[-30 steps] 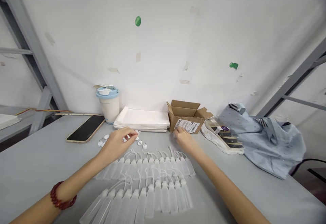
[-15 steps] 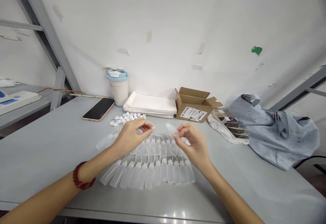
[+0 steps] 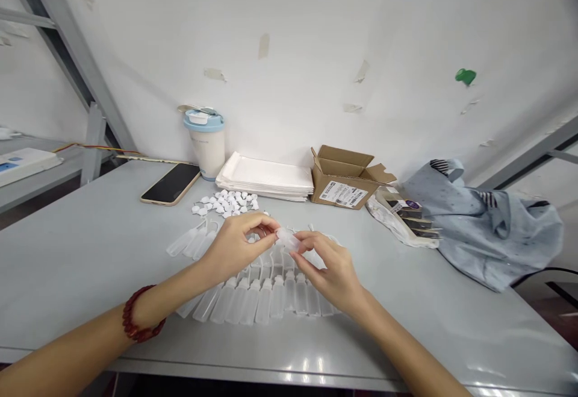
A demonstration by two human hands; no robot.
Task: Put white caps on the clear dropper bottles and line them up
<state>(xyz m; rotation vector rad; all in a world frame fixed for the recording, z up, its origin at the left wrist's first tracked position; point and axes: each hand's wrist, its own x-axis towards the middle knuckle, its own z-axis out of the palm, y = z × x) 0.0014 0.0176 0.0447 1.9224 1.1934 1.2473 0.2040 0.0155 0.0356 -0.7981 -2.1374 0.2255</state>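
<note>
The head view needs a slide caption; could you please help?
The right hand holds a translucent bottle, the left hand at its end, over rows of bottles near small white pieces.

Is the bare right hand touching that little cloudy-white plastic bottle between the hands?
Touching: the head view shows the right hand pinching the bottle between thumb and forefinger.

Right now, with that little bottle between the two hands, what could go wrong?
The small bottle, pinched in the fingertips of the right hand, might slip and fall among the laid-out bottles below. Either hand, dipping lower, could knock those out of line. And the loose white pieces lie just beyond the left hand, so a stray sweep might scatter them.
</note>
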